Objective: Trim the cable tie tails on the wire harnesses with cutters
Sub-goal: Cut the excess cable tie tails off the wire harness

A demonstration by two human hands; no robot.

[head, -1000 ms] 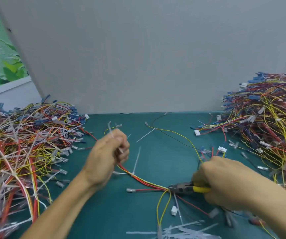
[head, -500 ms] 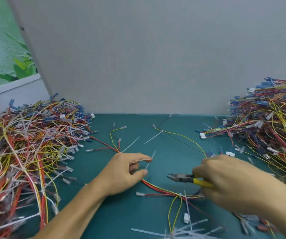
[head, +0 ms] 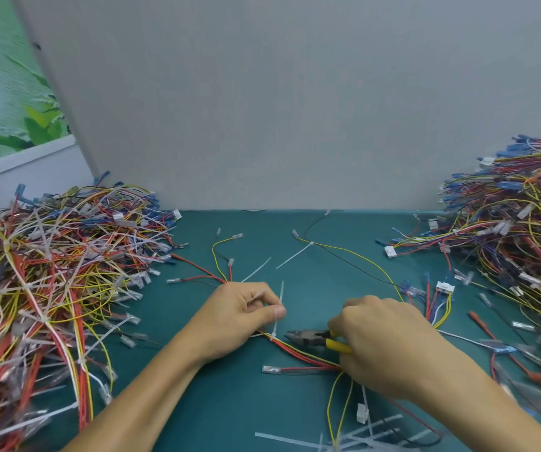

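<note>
Sprawling over the left side of the teal desk (head: 230, 402), a heap of wire bundles (head: 50, 272) bristles with long white tie ends, which suggests it is the untrimmed stock. Just right of it, the person's left hand (head: 240, 318) rests on the desk with its fingers curled, thumb and forefinger pinching a cable tie tail (head: 281, 293) so that it stands up from the wire harness (head: 298, 352) lying at center. The tie's small head sits on the red and yellow wires just below the thumb. Next come the cutters (head: 311, 340), their dark nose lying low over the wires and pointing at that head, close beside it but not yet on the tail. Whether the blades are parted cannot be made out. The right hand (head: 383, 344) is wrapped around the yellow handles. A second heap of bundles (head: 517, 256) rises at far right, and cut strips (head: 344, 438) litter the near edge. The tail looks thin, light and springy, likely slick plastic that would flick away once cut. Holding it partway up and pulling it taut, as here, should steady it. The limp wires offer little resistance, so the blades probably need to meet the tail flush against the head, clear of the insulation.
</note>
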